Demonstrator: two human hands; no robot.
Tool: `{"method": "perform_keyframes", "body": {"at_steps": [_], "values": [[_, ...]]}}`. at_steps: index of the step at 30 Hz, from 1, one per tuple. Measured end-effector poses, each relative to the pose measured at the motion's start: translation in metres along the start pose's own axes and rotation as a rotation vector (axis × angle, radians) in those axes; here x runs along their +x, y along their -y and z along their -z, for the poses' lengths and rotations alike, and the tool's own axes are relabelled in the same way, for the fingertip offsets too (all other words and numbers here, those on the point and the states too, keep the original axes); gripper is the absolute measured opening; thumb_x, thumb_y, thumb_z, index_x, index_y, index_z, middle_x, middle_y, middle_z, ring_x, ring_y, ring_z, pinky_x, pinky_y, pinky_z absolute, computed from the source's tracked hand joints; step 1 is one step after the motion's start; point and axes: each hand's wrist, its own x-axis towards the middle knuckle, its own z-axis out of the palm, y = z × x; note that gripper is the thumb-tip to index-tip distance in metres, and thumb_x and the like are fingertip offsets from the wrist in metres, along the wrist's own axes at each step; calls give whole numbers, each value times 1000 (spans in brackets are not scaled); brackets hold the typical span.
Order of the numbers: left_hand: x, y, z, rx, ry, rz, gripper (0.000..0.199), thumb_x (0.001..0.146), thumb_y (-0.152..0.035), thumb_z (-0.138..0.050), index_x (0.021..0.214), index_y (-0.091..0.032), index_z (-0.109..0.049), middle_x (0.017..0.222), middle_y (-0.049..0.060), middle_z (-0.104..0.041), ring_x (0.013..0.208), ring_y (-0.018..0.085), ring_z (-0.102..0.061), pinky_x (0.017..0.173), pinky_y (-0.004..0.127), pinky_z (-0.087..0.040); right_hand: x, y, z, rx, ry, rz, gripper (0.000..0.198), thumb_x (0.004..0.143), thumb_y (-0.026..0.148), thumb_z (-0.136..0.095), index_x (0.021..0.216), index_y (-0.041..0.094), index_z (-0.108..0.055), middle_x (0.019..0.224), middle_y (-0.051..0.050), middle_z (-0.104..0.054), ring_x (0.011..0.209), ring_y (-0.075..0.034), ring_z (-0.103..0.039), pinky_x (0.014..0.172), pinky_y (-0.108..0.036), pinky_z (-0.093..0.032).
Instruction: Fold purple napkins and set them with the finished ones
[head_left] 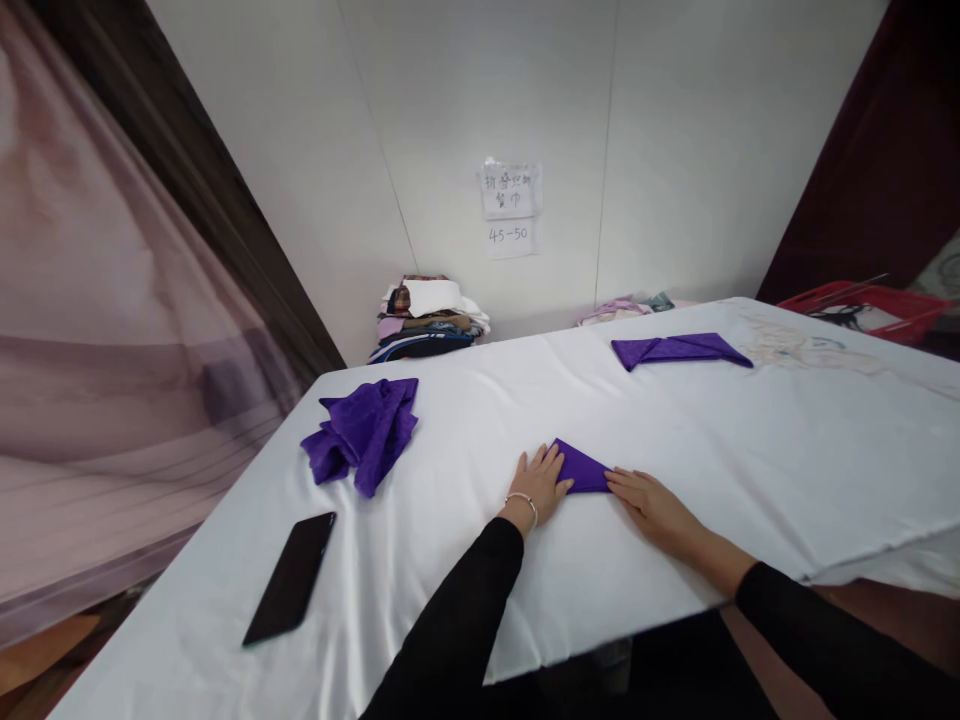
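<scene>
A purple cloth napkin, folded into a small triangle, lies flat on the white tablecloth. My left hand, with a bracelet at the wrist, rests on the napkin's left side, fingers spread and flat. On its right corner lie the fingertips of my right hand, stretched out and held close together. Both hands press down from above and partly hide the napkin's edges. Farther back to the right is another folded purple napkin, shaped as a long flat band. Crumpled purple napkins form a loose heap at the left.
A black phone lies near the table's left edge. Behind the table are a stack of folded clothes and a red basket. Handwritten paper signs hang on the wall. A pinkish curtain hangs at left.
</scene>
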Motion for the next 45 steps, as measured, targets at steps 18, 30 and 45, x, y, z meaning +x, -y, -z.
{"method": "perform_keyframes", "body": {"at_steps": [18, 30, 45], "values": [[7, 12, -18, 132, 137, -11, 61, 85, -40, -32, 142, -25, -12, 149, 1, -14, 137, 23, -5, 110, 49, -6, 94, 86, -21, 148, 105, -178, 70, 88, 59, -15, 142, 14, -17, 149, -8, -14, 136, -22, -5, 107, -41, -5], [2, 9, -14, 39, 15, 41, 55, 90, -48, -15, 140, -26, -19, 148, -4, -19, 136, 20, -13, 110, 47, -14, 33, 32, -22, -68, 51, -198, 74, 84, 64, -23, 141, 16, -21, 147, -10, -21, 134, -23, -17, 107, -46, -13], [-43, 30, 3, 38, 53, 446, 52, 90, -42, -16, 138, -25, -25, 147, 1, -21, 135, 21, -14, 107, 53, -14, -2, 7, -13, -129, 33, -208, 71, 85, 63, -21, 141, 20, -22, 144, -8, -29, 133, -25, -22, 106, -48, -16]]}}
